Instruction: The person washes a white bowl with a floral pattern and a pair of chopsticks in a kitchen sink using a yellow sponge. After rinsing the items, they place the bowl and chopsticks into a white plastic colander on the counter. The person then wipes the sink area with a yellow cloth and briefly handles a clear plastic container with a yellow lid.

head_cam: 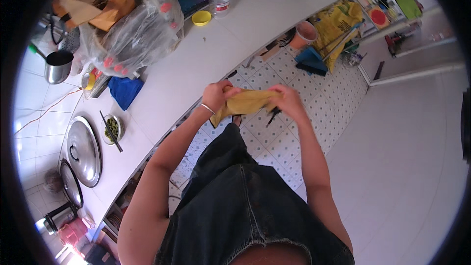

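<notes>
A yellow cloth is stretched between both hands, in front of the body and above the tiled floor. My left hand grips its left end; a silver bangle is on that wrist. At the cloth's right end, my right hand is closed on the fabric and slightly blurred. A dark strap or cord hangs beneath the cloth near the right hand. Part of the cloth's far edge is hidden by the fingers.
The white counter runs along the left, holding a glass bowl of green food, a steel pot lid, a blue cloth and a yellow lid. A blue broom and an orange bucket stand on the floor.
</notes>
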Motion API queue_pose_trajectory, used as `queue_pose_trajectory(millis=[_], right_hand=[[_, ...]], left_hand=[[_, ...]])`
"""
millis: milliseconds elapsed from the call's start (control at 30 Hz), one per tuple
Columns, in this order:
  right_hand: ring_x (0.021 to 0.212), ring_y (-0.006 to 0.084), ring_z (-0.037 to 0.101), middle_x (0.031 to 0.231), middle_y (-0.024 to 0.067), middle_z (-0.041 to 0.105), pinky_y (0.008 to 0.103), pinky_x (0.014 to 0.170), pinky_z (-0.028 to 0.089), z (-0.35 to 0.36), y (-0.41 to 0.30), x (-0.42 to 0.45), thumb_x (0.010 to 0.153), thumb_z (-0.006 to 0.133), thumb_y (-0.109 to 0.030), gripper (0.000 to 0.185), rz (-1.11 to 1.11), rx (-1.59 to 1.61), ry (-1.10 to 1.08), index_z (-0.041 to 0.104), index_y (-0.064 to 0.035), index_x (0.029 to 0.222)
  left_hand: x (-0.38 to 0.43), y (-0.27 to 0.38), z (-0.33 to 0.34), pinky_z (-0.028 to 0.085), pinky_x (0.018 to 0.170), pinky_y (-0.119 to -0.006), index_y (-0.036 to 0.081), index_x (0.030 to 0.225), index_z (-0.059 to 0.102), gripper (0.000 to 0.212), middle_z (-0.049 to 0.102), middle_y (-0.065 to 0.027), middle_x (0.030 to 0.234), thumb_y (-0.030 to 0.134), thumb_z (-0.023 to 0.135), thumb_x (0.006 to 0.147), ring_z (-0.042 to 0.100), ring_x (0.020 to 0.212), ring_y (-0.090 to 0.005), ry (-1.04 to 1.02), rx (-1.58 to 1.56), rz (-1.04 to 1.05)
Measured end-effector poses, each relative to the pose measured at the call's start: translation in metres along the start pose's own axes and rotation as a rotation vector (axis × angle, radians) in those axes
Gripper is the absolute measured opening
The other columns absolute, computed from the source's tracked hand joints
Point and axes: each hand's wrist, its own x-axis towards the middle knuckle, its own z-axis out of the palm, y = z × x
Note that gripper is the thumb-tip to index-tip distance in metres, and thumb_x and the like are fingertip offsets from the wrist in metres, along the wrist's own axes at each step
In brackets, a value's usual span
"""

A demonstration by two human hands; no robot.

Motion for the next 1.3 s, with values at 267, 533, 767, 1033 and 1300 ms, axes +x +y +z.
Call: queue_pose_trajectory(millis=[267,533,767,1033,1300], right_hand=[[0.099,0.0286,0.052,0.099,0.0097,0.057,0.0436,0.083,0.04,-0.048,-0.025,0.291,0.066,0.066,-0.018,0.037,-0.492,-0.688,0.135,0.059,-0.0155,0.102],[0.131,0.0467,0.005,0.145,0.0149,0.013,0.0702,0.094,0.012,0.095,0.054,0.362,0.075,0.059,-0.051,0.07,-0.379,-0.619,-0.089,0.031,-0.0297,0.136],[0.132,0.0434,0.004,0.146,0.0134,0.015,0.0692,0.095,0.004,0.018,0.09,0.464,0.072,0.058,-0.058,0.073,-0.496,-0.632,-0.053,0.033,-0.0323,0.136],[0.134,0.034,0.011,0.146,0.0057,0.019,0.0621,0.101,0.008,-0.087,0.121,0.652,0.072,0.052,-0.065,0.076,-0.677,-0.718,-0.064,0.031,-0.0311,0.136],[0.135,0.0304,0.01,0.146,0.0061,0.019,0.0587,0.103,0.007,-0.155,0.161,0.622,0.078,0.05,-0.057,0.072,-0.461,-0.692,0.054,0.03,-0.0236,0.138]], left_hand=[[0.145,-0.046,0.072,0.046,0.063,-0.039,0.005,0.091,0.062,0.043,0.06,-0.0151,0.072,0.046,0.057,0.08,0.06,0.067,-0.0269,-0.172,-0.217,-0.571],[0.18,-0.044,0.084,0.025,0.103,-0.046,0.0,0.135,0.026,0.076,0.025,-0.0225,0.139,0.029,0.062,0.074,0.026,0.127,-0.0382,0.029,0.466,-0.164],[0.3,-0.019,0.166,0.01,0.106,-0.054,-0.004,0.137,0.017,0.098,0.008,-0.0261,0.144,0.055,0.059,0.071,0.005,0.133,-0.0437,-0.001,0.575,-0.27],[0.505,0.021,0.209,0.006,0.106,-0.055,-0.001,0.139,0.012,0.1,0.003,-0.0277,0.144,0.061,0.054,0.073,-0.001,0.133,-0.0445,-0.029,0.592,-0.382],[0.505,0.057,0.264,0.004,0.106,-0.054,0.004,0.14,0.016,0.097,0.004,-0.0256,0.145,0.064,0.052,0.073,0.0,0.134,-0.0424,-0.157,0.633,-0.33]])
